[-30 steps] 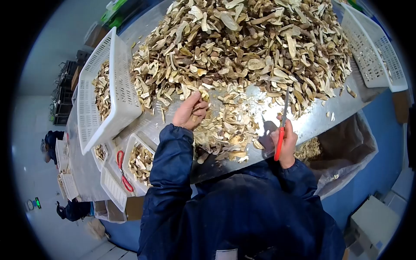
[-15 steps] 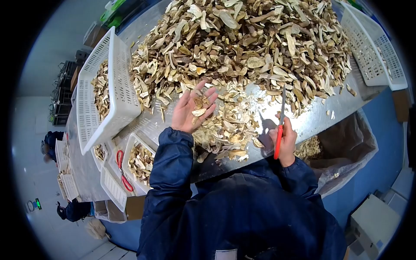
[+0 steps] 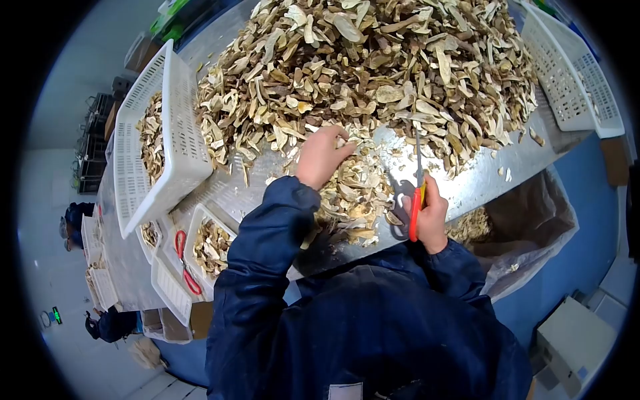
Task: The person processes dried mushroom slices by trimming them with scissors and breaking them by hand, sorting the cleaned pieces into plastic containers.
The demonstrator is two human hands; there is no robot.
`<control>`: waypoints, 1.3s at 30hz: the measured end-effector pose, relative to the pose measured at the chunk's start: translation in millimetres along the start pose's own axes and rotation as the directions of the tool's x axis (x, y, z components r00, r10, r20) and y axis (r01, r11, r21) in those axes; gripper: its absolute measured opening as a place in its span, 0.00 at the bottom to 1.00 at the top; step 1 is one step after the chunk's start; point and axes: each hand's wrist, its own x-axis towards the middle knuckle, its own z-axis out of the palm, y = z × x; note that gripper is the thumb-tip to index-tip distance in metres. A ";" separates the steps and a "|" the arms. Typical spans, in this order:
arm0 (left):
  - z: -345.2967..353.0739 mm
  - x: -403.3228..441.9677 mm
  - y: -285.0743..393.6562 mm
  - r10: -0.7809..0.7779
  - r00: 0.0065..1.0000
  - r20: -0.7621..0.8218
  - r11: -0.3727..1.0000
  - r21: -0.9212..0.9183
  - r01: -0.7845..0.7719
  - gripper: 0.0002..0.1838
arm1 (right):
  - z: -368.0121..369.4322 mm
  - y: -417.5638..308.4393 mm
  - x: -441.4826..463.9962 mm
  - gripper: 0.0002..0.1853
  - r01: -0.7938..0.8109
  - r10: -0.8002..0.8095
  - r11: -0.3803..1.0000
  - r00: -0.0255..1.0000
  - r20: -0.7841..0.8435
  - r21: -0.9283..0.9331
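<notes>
A large heap of dried brown and cream slices point(image 3: 373, 73) covers the back of the metal table. My left hand point(image 3: 323, 156) is turned palm down over the front edge of the heap, its fingers bent and partly apart; I see nothing held in it. Smaller pale slices point(image 3: 357, 200) lie in a looser pile just right of and below that hand. My right hand point(image 3: 432, 215) is closed round the red handles of a pair of scissors point(image 3: 416, 207), whose blades point away from me toward the heap.
A white perforated basket point(image 3: 187, 127) of slices stands tilted at left, another basket point(image 3: 563, 80) at right. Red scissors point(image 3: 187, 261) lie beside a small tray point(image 3: 197, 230). A lined bin point(image 3: 533, 227) stands below the table's right edge. Two people point(image 3: 112, 325) are at far left.
My left hand, which was palm up with a few slices on it, has turned over and moved right. The scissors and my right hand have shifted slightly left.
</notes>
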 end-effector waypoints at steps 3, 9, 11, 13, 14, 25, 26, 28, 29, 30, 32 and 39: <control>4.7 2.2 0.6 -0.007 0.998 0.056 1.000 0.028 0.006 0.13 | 0.2 -2.4 -0.2 0.28 -0.001 0.001 0.999 1.000 0.012 -0.036; -37.9 -10.8 -34.8 -0.192 0.855 0.481 0.080 -0.861 0.502 0.10 | 0.5 1.6 -0.1 0.26 0.007 -0.005 0.998 1.000 -0.029 0.070; -53.8 -24.4 -55.1 -0.103 0.936 0.336 -0.219 -0.926 0.308 0.09 | 2.1 6.2 -0.8 0.26 0.002 0.002 0.994 0.999 -0.036 0.107; -73.9 -35.6 -74.0 -0.213 0.942 0.260 -0.187 -0.957 0.222 0.07 | 2.9 10.6 -2.0 0.26 -0.008 0.014 0.991 0.999 -0.039 0.132; -77.0 -40.3 -87.4 -0.237 0.945 0.224 -0.175 -0.967 0.186 0.07 | 3.4 11.8 -2.3 0.26 -0.006 0.012 0.991 0.999 -0.043 0.135; -41.5 -19.0 -58.5 -0.105 0.992 -0.067 0.968 0.222 0.117 0.12 | 4.8 16.2 -4.4 0.28 -0.002 0.008 0.991 0.999 -0.042 0.134; -39.1 -19.4 -60.1 -0.105 0.991 -0.086 0.972 0.202 0.121 0.11 | 5.1 17.2 -5.0 0.28 -0.012 0.018 0.988 0.999 -0.041 0.154; -36.1 -18.5 -60.2 -0.104 0.987 -0.121 0.979 0.164 0.124 0.10 | 3.1 19.4 -6.2 0.29 -0.025 0.028 0.994 0.999 -0.025 0.107; -37.8 -21.2 -59.9 -0.078 0.982 -0.173 0.995 0.044 0.087 0.10 | 2.5 20.0 -5.9 0.29 -0.032 0.034 0.996 0.999 -0.018 0.085; -42.3 -24.1 -62.6 -0.244 0.966 -0.083 0.894 -0.406 0.191 0.10 | 2.6 19.0 -5.3 0.29 -0.029 0.031 0.995 0.999 -0.027 0.093; -53.4 -33.7 -69.9 -0.377 0.890 0.258 0.152 -0.930 0.335 0.10 | 3.5 14.8 -4.6 0.29 -0.023 0.028 0.994 0.999 -0.040 0.111; -54.4 -67.6 -34.8 -0.104 0.980 0.168 -0.447 -0.888 0.105 0.08 | 2.6 11.3 -3.7 0.27 -0.035 0.036 0.997 0.999 -0.006 0.063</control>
